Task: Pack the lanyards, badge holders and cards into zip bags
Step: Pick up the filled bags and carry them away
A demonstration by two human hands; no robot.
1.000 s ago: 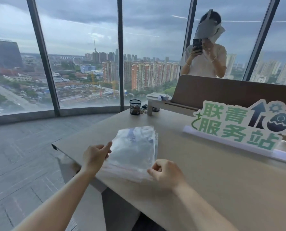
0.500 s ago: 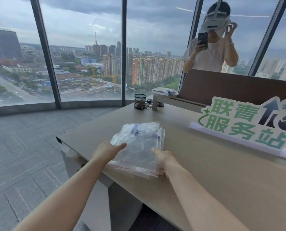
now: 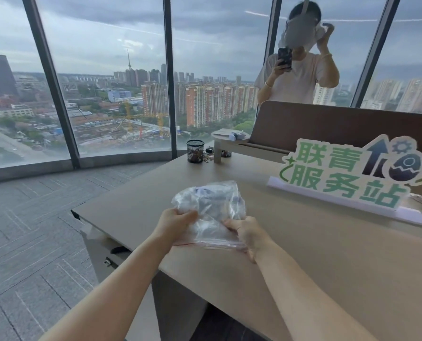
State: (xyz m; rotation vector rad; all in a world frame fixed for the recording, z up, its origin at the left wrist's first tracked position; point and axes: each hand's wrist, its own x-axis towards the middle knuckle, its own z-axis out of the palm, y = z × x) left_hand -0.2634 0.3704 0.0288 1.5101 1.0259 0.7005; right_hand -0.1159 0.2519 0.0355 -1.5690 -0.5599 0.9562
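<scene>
A small stack of clear zip bags (image 3: 212, 207) with red seal strips lies near the left end of the beige table (image 3: 328, 267). Blue and dark items show faintly through the plastic; I cannot tell which are lanyards, holders or cards. My left hand (image 3: 173, 223) grips the stack's left side, fingers curled into the plastic. On the near right corner my right hand (image 3: 248, 233) pinches the bags by the seal edge. The far part of the top bag is lifted and crumpled.
A green and white standing sign (image 3: 350, 178) stands at the right. A black mesh pen cup (image 3: 195, 151) and keys sit at the far end beside a small raised shelf (image 3: 229, 139). A person (image 3: 301, 72) stands behind a brown partition, holding a phone. Carpeted floor lies left of the table edge.
Both hands went from resting beside the bags to taking hold of them. The stack, flat before, is now bunched and raised at its far end.
</scene>
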